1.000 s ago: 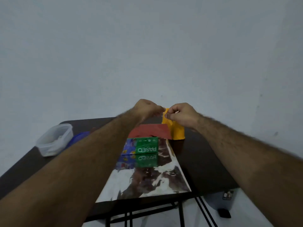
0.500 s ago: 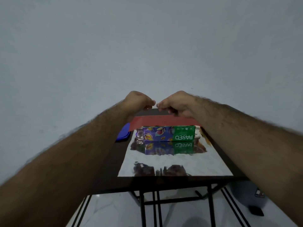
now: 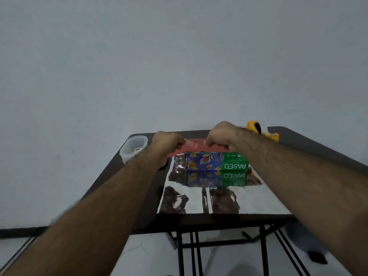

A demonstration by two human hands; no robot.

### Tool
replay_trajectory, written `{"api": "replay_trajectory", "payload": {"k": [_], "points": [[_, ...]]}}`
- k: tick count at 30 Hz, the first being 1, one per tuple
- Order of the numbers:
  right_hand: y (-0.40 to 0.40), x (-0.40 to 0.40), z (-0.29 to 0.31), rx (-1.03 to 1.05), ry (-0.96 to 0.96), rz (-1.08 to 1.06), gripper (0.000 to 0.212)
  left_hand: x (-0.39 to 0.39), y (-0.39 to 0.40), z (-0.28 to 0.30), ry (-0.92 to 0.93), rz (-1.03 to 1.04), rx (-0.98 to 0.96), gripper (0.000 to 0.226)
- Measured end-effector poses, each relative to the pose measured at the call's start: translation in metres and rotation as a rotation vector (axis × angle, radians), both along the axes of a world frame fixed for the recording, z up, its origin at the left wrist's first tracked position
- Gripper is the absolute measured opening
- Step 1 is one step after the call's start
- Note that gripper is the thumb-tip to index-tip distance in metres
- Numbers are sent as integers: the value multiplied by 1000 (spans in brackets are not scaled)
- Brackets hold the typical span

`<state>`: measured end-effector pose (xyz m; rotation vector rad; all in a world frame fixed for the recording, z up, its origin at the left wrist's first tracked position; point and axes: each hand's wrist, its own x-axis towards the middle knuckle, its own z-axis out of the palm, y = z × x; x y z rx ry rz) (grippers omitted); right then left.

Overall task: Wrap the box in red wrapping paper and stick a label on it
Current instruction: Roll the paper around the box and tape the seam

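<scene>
1. Near edge of dark surface point(image 3: 127, 188) – the wrapping paper point(image 3: 223, 200) lies flat, shiny silver side up, reaching almost to the front edge; it mirrors the box and both forearms.
2. Box point(image 3: 216, 161) sits on the far half of the paper – blue floral print with a green "PASEO" end at the right, text upside down from this view.
3. A red flap of the paper point(image 3: 196, 149) comes over the box top from the far side, its edge along the top front of the box.
4. Left hand point(image 3: 166, 141) above the left end of the box, fingers curled, pinching one end of a clear strip of tape point(image 3: 190, 144).
5. Right hand point(image 3: 223, 135) above the box middle-right, fingers curled, pinching the other end; tape is stretched between both hands just over the red flap. Cannot tell if it touches the paper.
6. Far left corner: clear plastic container point(image 3: 135, 146), small items inside, too blurred to name.
7. Far right, behind the right forearm: yellow tape dispenser point(image 3: 260, 131).
8. Behind – plain pale wall point(image 3: 179, 56).
</scene>
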<state>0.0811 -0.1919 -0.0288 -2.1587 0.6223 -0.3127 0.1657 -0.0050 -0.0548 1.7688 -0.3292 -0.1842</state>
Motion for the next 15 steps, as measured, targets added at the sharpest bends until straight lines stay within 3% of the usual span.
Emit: {"api": "replay_trajectory", "payload": {"k": [3,6,8,12,15], "points": [[-7,0,-9,-233,-161,117,17,2,-4,2,1,-19,-100,13],[-18,-1,-24,-505,-125,229,20,4,-4,2,-3,-74,-201,15],[-24,-7,-33,-542,-156,264,23,4,-5,-3,-25,-130,-256,11],[-26,-20,-50,-646,-184,301,50,0,-10,-16,-91,-224,-238,14],[-25,-21,-61,-790,-212,295,50,-4,-15,-15,-111,-311,-259,14]]}}
